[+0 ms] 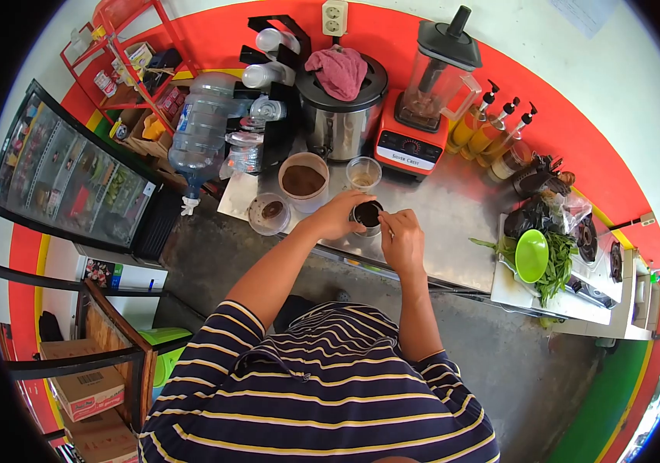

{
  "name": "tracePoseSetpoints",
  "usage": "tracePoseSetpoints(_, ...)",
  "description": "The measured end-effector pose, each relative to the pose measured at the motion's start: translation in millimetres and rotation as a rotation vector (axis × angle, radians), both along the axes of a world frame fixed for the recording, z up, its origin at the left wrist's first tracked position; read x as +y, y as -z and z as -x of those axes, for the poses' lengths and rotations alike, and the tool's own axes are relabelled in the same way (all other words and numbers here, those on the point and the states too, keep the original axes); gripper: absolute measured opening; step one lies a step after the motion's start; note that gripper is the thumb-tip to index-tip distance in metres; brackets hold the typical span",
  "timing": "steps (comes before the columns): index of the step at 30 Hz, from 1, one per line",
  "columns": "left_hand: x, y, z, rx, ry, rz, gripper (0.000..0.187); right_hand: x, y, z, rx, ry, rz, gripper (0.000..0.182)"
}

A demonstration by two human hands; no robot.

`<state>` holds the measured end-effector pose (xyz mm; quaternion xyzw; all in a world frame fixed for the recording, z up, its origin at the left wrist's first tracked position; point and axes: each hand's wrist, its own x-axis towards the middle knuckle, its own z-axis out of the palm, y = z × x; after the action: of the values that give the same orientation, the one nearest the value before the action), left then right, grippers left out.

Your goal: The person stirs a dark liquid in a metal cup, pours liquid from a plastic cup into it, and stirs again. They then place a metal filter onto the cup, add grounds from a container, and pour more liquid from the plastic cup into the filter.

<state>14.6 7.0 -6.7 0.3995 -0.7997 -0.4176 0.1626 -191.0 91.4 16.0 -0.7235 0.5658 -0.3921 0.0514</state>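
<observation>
My left hand point(336, 216) is wrapped around the side of a small cup point(366, 229) with dark contents, near the front edge of the metal counter. At the cup's right rim, the fingers of my right hand point(402, 238) are pinched together; what they hold is too small to make out. Just behind stands a clear plastic cup point(364, 174) with a little pale brown content. To the left are a tub of brown powder point(303, 180) and a clear round container point(269, 214) with a dark brown patch inside.
Behind the cups stand a steel pot point(337, 127) with a pink cloth point(339, 72) on its lid and a red blender point(413, 139). Pump bottles point(487, 133) line the wall. Farther right, a green bowl point(531, 256) rests by leafy greens point(557, 274). A water jug point(200, 131) hangs over the left end.
</observation>
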Motion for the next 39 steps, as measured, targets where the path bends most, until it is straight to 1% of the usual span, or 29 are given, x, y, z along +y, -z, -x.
tracePoseSetpoints(2,-2,8,1,-0.001,-0.013,0.036,0.091,0,7,-4,0.016,-0.089,0.122,0.016)
tracePoseSetpoints(3,-5,12,1,0.004,-0.017,0.034,0.091,2,6,-8,0.025,-0.119,0.116,0.018)
tracePoseSetpoints(5,-11,19,0,0.045,0.046,0.060,0.091,6,4,-10,0.017,-0.166,0.108,0.017)
tracePoseSetpoints(6,-9,19,0,0.050,0.046,0.058,0.091,8,4,-9,0.005,-0.210,0.106,0.017)
tracePoseSetpoints(9,-5,16,2,0.053,0.034,0.104,0.090,8,2,6,-0.036,-0.240,0.068,0.014)
tracePoseSetpoints(10,-2,15,2,0.055,0.016,0.103,0.090,8,3,10,-0.036,-0.240,0.071,0.014)
tracePoseSetpoints(11,0,13,1,0.054,-0.002,0.101,0.090,8,4,12,-0.016,-0.189,0.067,0.014)
tracePoseSetpoints(12,-2,12,2,0.048,0.000,0.106,0.090,7,4,12,0.000,-0.136,0.067,0.013)
tracePoseSetpoints(13,-1,11,2,0.057,-0.004,0.089,0.090,7,6,10,-0.009,-0.130,0.068,0.013)
tracePoseSetpoints(15,2,13,0,0.052,0.013,0.061,0.090,12,11,4,0.079,-0.078,0.065,0.015)
tracePoseSetpoints(16,0,15,0,0.059,0.019,0.081,0.090,15,14,0,0.068,-0.061,0.058,0.015)
tracePoseSetpoints(18,-4,15,-1,0.063,0.037,0.101,0.090,17,16,-7,0.057,-0.157,0.111,0.018)
tracePoseSetpoints(20,-1,15,-1,0.095,0.017,0.143,0.090,19,15,-5,0.058,-0.175,0.071,0.019)
tracePoseSetpoints(22,-1,17,-1,0.100,0.020,0.133,0.090,18,14,4,-0.060,-0.241,0.080,0.019)
tracePoseSetpoints(23,-1,18,-2,0.106,0.018,0.129,0.089,17,14,7,-0.063,-0.238,0.077,0.019)
tracePoseSetpoints(25,0,16,-1,0.095,0.013,0.116,0.090,16,12,13,0.004,-0.123,0.058,0.020)
tracePoseSetpoints(29,-1,19,-1,0.077,0.011,0.105,0.088,15,16,11,-0.011,-0.140,0.034,0.020)
tracePoseSetpoints(31,-1,20,-1,0.066,-0.007,0.133,0.088,20,13,7,-0.066,-0.232,0.008,0.017)
tracePoseSetpoints(34,8,7,-1,0.008,-0.040,0.154,0.087,21,10,11,-0.150,-0.153,-0.024,0.016)
tracePoseSetpoints(35,10,0,1,-0.026,-0.071,0.146,0.088,20,9,12,-0.160,-0.119,0.017,0.015)
tracePoseSetpoints(39,11,-6,1,-0.060,-0.084,0.181,0.087,20,7,19,-0.104,-0.075,-0.046,0.015)
